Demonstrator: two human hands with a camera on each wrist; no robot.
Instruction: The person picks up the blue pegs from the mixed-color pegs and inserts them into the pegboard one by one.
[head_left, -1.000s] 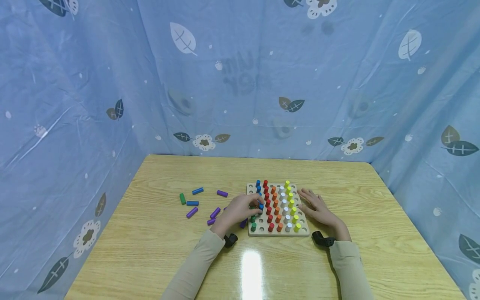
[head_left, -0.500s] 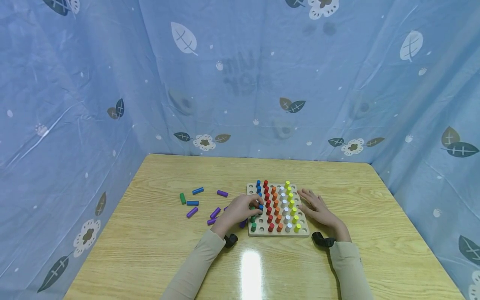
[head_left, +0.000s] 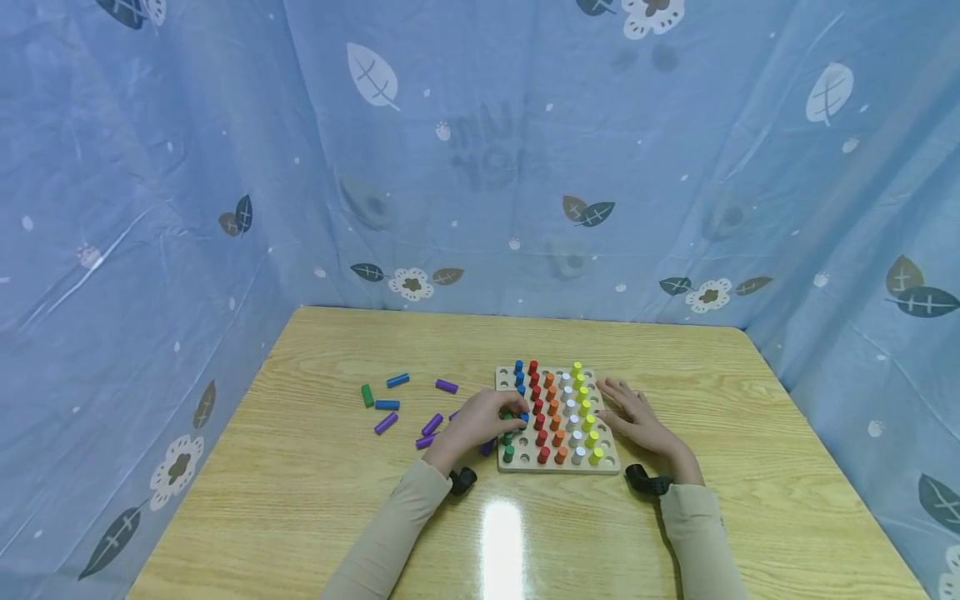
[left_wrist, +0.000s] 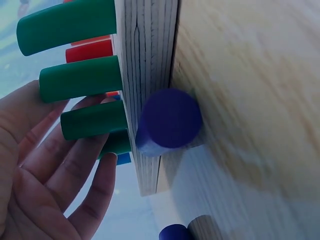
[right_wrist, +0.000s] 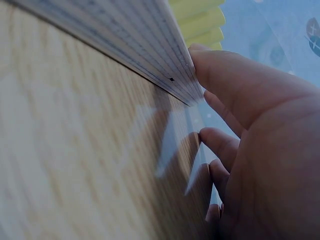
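A wooden pegboard (head_left: pixel 558 469) lies flat, carrying upright rows of green, blue, red, orange, white and yellow pegs. My left hand (head_left: pixel 476 419) reaches over its left side, thumb and forefinger pinching a blue peg (head_left: pixel 524 418) in the blue row. In the left wrist view, those fingers pass behind the green pegs (left_wrist: pixel 82 77), and the pinched tip area is mostly hidden. A purple peg (left_wrist: pixel 172 120) leans close to the board's side. My right hand (head_left: pixel 639 418) rests at the right edge with fingers extended, its thumb (right_wrist: pixel 220 72) touching the board's side near the yellow pegs (right_wrist: pixel 202 22).
Loose pegs lie on the table left of the board: a green peg (head_left: pixel 367 396), blue pegs (head_left: pixel 397 380) and several purple pegs (head_left: pixel 386 423). A patterned blue curtain (head_left: pixel 480 167) surrounds the wooden table (head_left: pixel 300 517) at the back and sides.
The blue peg between my left thumb and forefinger now stands slightly lower at the board. My hands keep nearly the same places; the head view has shifted a little.
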